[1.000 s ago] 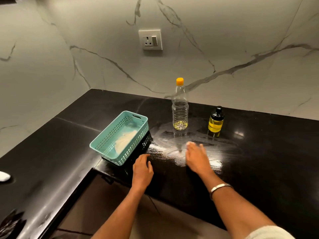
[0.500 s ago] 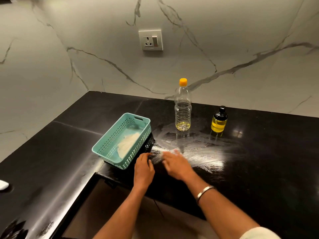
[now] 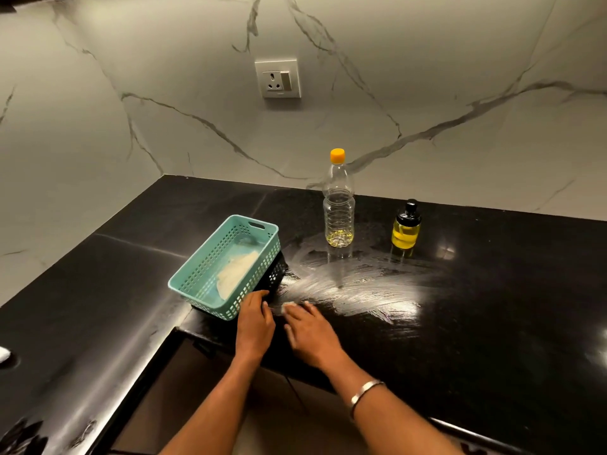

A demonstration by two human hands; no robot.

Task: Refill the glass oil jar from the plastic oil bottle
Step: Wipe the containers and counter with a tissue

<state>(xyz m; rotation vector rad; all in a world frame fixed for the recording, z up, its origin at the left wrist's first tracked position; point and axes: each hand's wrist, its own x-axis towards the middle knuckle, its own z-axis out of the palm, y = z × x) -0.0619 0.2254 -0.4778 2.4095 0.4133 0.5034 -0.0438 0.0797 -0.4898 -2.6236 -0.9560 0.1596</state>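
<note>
My right hand (image 3: 310,333) lies flat, pressing a small white cloth (image 3: 289,305) on the black stone counter (image 3: 492,323). Left hand (image 3: 255,320) rests loosely curled beside it. Clear plastic oil bottle (image 3: 338,208) at 12 o'clock, yellow-filled glass oil jar (image 3: 406,228) at 1.

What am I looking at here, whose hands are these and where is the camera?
There is no machine: a person wears a camera on the head, looking down at their own two hands. The left hand rests on the black counter beside a teal basket. The right hand lies flat over a small pale wipe, next to a smeared streak. Further back stand a nearly empty plastic bottle, capped, and a small glass jar of yellow oil. Neither is being held.
</note>
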